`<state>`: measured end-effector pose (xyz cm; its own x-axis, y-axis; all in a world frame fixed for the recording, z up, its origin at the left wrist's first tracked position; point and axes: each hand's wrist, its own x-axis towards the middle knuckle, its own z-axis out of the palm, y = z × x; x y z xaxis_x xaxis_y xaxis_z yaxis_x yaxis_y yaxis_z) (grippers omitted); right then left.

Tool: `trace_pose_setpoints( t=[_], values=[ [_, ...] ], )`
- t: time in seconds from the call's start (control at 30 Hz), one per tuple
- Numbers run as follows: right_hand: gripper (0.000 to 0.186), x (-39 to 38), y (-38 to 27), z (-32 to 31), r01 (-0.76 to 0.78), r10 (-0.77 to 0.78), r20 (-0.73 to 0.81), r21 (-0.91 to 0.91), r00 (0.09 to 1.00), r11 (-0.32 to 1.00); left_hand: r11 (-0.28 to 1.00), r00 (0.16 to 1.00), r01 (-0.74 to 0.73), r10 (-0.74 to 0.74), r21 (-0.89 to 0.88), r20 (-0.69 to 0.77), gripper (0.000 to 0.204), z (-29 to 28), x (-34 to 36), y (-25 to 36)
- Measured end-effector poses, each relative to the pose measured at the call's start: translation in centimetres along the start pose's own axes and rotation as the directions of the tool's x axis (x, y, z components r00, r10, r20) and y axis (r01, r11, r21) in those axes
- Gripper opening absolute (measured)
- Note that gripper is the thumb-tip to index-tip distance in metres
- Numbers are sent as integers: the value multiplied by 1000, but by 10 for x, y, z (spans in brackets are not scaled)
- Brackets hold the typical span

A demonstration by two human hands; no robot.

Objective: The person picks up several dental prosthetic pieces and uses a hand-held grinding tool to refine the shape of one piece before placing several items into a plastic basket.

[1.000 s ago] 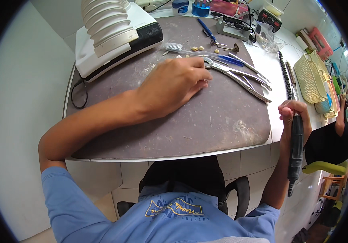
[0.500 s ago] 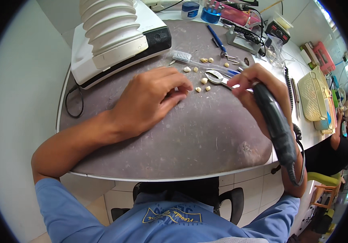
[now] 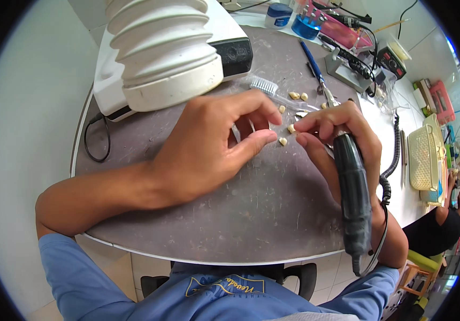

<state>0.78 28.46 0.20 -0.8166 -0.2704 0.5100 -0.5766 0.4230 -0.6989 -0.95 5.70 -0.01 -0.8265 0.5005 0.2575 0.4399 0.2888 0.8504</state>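
Right hand [image 3: 326, 158] grips a black rotary handpiece [image 3: 354, 198] above the right part of the mat [image 3: 214, 230], thumb and forefinger tips stretched forward past it. Left hand [image 3: 211, 139], over the mat's middle, I see loosely curled — thumb and fingertips apart, with nothing visible between the tips. Two tooth-shaped ivory pieces [image 3: 283, 141] lie on the mat between the hands; one is right at the right fingertips, and I cannot tell whether they touch. More of them sit toward the mat's back, near a clear toothbrush [image 3: 263, 85].

Writing I can see from my end: yellow script on the blue shirt [image 3: 150, 306], below the mat's front edge, and a printed label on the blue-and-white jar [image 3: 278, 16] behind the mat.

Scratched mat surface runs from the hands to its curved, white-rimmed front. At its back left, a white machine [image 3: 107, 80] and its ribbed hose [image 3: 166, 48] stand close to the left hand; off its right edge I have a coiled black cord [image 3: 396, 144] and a cream basket [image 3: 422, 160].

Against half a second ago, the right hand has come nearer the left over the mat — and the hose looms larger to me.
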Motion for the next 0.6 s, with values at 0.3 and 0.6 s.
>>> trace_pose_setpoints(
  t=[0.3, 0.6],
  values=[
    [32, 3, 3, 20, 202, -204, 10, 107, 979, 974, 671, 958, 275, -249, -689, 140, 23, 3, -8, -4],
    [38, 0, 7, 29, 174, -155, -86, 288, 984, 942, 730, 967, 248, -220, -636, 125, 18, 5, -9, -5]
  ],
)
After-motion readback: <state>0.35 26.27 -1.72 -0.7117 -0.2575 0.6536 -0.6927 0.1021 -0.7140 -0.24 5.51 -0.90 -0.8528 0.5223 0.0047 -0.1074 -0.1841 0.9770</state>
